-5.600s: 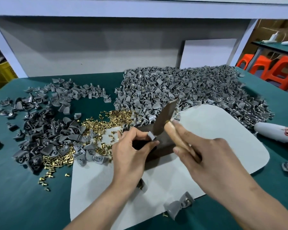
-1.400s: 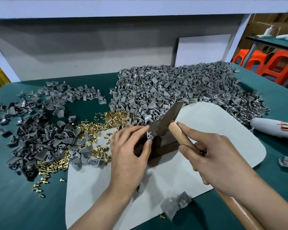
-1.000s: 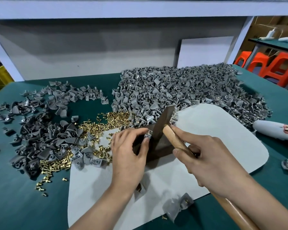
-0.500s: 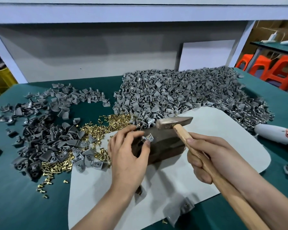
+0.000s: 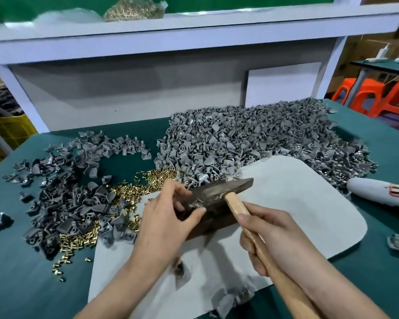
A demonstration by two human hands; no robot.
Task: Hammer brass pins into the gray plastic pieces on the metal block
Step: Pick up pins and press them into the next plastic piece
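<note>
The left hand [image 5: 168,217] pinches a small, blurred gray plastic piece [image 5: 195,204] on the metal block [image 5: 217,223]. The right hand [image 5: 272,236] grips the hammer [image 5: 224,188] by its wooden handle, head low over the block, just beside the left fingertips. Brass pins [image 5: 134,192] lie to the left on the counter [image 5: 21,284].

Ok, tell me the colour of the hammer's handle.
Pale, light-brown wood: the hammer handle, held by the right hand, shows clearly in the head view.
</note>
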